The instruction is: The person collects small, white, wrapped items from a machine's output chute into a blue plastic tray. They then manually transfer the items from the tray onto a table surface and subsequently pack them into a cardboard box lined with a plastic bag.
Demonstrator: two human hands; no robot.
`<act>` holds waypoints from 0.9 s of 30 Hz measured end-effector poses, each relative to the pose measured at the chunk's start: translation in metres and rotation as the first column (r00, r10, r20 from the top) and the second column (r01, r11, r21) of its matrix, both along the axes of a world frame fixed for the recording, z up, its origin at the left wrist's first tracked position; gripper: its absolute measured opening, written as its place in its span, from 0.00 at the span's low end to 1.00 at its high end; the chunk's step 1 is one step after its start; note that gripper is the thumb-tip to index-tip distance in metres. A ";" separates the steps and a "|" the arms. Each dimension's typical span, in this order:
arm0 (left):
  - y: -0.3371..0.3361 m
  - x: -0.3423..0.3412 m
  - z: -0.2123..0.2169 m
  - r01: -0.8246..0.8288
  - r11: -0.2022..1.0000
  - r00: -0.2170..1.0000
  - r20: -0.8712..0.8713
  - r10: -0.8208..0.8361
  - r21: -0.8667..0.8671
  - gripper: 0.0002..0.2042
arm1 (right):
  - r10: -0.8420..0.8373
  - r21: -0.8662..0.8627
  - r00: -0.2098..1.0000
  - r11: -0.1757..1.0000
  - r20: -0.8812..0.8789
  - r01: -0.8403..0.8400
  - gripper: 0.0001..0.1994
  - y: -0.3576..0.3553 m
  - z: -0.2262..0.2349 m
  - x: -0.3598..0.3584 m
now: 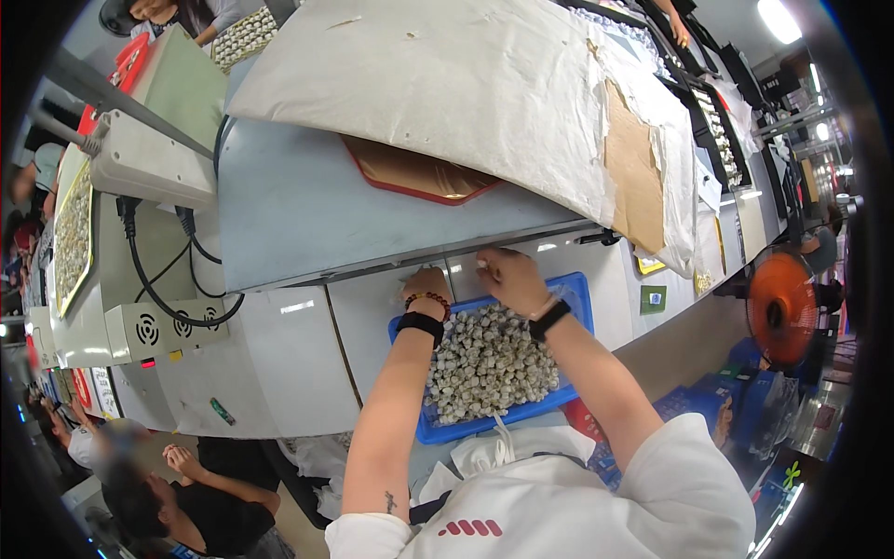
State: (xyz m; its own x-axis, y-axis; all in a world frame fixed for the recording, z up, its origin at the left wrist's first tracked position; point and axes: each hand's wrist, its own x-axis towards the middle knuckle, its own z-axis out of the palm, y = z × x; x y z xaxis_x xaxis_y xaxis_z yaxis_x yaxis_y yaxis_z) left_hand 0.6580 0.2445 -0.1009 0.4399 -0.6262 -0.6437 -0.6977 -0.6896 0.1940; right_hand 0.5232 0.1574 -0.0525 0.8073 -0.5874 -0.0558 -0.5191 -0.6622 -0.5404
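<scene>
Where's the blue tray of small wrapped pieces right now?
In the head view, the blue tray sits centre frame on the white table, under both hands, left hand and right hand at its far edge.

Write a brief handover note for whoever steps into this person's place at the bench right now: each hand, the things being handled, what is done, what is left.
Left hand: at the far rim of the blue tray, grip hidden.
Right hand: above the same rim, fingers pinched on something small and pale, too small to identify.
The tray sits on the white bench, heaped with small pale wrapped pieces.
Done: cannot tell from this view.
Left: the tray is still full.
</scene>
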 end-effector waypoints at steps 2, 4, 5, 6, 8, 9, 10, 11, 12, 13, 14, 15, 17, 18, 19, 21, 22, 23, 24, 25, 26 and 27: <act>0.012 -0.001 0.015 0.014 0.960 1.000 0.005 -0.014 -0.280 0.08 | -0.012 0.239 0.996 0.971 0.084 -0.008 0.10 0.001 0.037 -0.019; 0.019 0.002 0.024 -0.047 0.877 0.994 -0.110 -0.006 -0.478 0.08 | 0.173 0.341 0.984 0.927 -0.030 -0.153 0.09 0.004 0.054 -0.043; 0.026 0.002 0.025 -0.201 0.780 0.954 -0.300 0.018 -0.593 0.10 | 0.270 0.398 0.960 0.891 -0.078 -0.218 0.09 0.003 0.056 -0.051; 0.031 -0.002 0.028 -0.208 0.737 0.919 -0.387 -0.079 -0.644 0.11 | 0.184 0.395 0.981 0.907 -0.057 -0.147 0.08 0.001 0.055 -0.058; 0.039 -0.010 0.032 -0.249 0.643 0.807 -0.522 -0.277 -0.725 0.13 | 0.012 0.397 1.000 0.918 -0.015 -0.005 0.07 -0.004 0.045 -0.068; 0.042 -0.009 0.028 -0.167 0.674 0.867 -0.432 -0.247 -0.720 0.15 | -0.107 0.390 0.992 0.918 0.071 0.071 0.05 -0.007 0.038 -0.069; 0.040 -0.010 0.022 -0.068 0.734 0.954 -0.261 -0.151 -0.675 0.15 | -0.164 0.365 0.983 0.923 0.081 0.124 0.06 -0.010 0.032 -0.068; 0.037 -0.011 0.016 0.014 0.795 0.995 -0.067 -0.069 -0.606 0.15 | -0.221 0.341 0.971 0.923 0.092 0.177 0.06 -0.014 0.027 -0.066; 0.033 -0.011 0.013 0.077 0.852 0.990 0.142 -0.003 -0.518 0.15 | -0.274 0.317 0.956 0.920 0.107 0.228 0.06 -0.018 0.024 -0.062; 0.027 -0.014 0.010 0.080 0.917 0.980 0.200 0.001 -0.391 0.14 | -0.258 0.274 0.957 0.937 0.134 0.215 0.06 -0.021 0.022 -0.057; 0.022 -0.014 0.007 0.083 0.912 0.972 0.233 0.014 -0.401 0.14 | -0.270 0.262 0.950 0.939 0.159 0.223 0.07 -0.024 0.013 -0.052; 0.016 -0.017 0.002 0.089 0.906 0.965 0.260 0.024 -0.415 0.13 | -0.285 0.244 0.942 0.940 0.180 0.237 0.07 -0.029 -0.001 -0.050; 0.007 -0.017 -0.020 0.103 0.890 0.955 0.294 0.037 -0.445 0.13 | -0.289 0.183 0.943 0.948 0.162 0.259 0.08 -0.039 -0.022 -0.044; 0.005 -0.013 -0.044 0.107 0.883 0.952 0.302 0.041 -0.458 0.12 | -0.280 0.142 0.953 0.954 0.120 0.262 0.08 -0.044 -0.031 -0.037; 0.002 -0.010 -0.048 0.116 0.877 0.950 0.310 0.039 -0.467 0.11 | -0.277 0.105 0.958 0.958 0.077 0.268 0.09 -0.049 -0.034 -0.033; 0.005 -0.007 -0.038 0.045 0.858 0.981 0.187 0.060 -0.512 0.10 | -0.225 -0.024 0.969 0.973 0.105 0.229 0.12 -0.057 -0.036 -0.029; 0.006 -0.008 -0.024 0.010 0.849 0.991 0.121 0.063 -0.528 0.09 | -0.203 -0.087 0.973 0.973 0.113 0.213 0.13 -0.060 -0.036 -0.029; 0.009 -0.010 -0.009 0.000 0.810 0.994 0.092 0.067 -0.587 0.10 | -0.181 -0.172 0.978 0.965 0.105 0.197 0.14 -0.064 -0.040 -0.025; 0.015 -0.013 0.007 -0.010 0.769 0.996 0.065 0.067 -0.640 0.11 | -0.161 -0.251 0.982 0.951 0.097 0.180 0.15 -0.068 -0.051 -0.021; 0.021 -0.019 0.023 -0.022 0.723 0.998 0.033 0.062 -0.690 0.12 | -0.145 -0.331 0.986 0.929 0.082 0.164 0.16 -0.071 -0.060 -0.019; 0.030 -0.026 0.041 -0.058 0.732 0.994 -0.109 -0.023 -0.679 0.13 | -0.109 -0.289 0.991 0.949 0.082 0.129 0.16 -0.076 -0.069 -0.014; 0.041 -0.035 0.056 -0.091 0.743 0.962 -0.250 -0.106 -0.664 0.14 | -0.075 -0.248 0.994 0.964 0.084 0.093 0.16 -0.079 -0.074 -0.009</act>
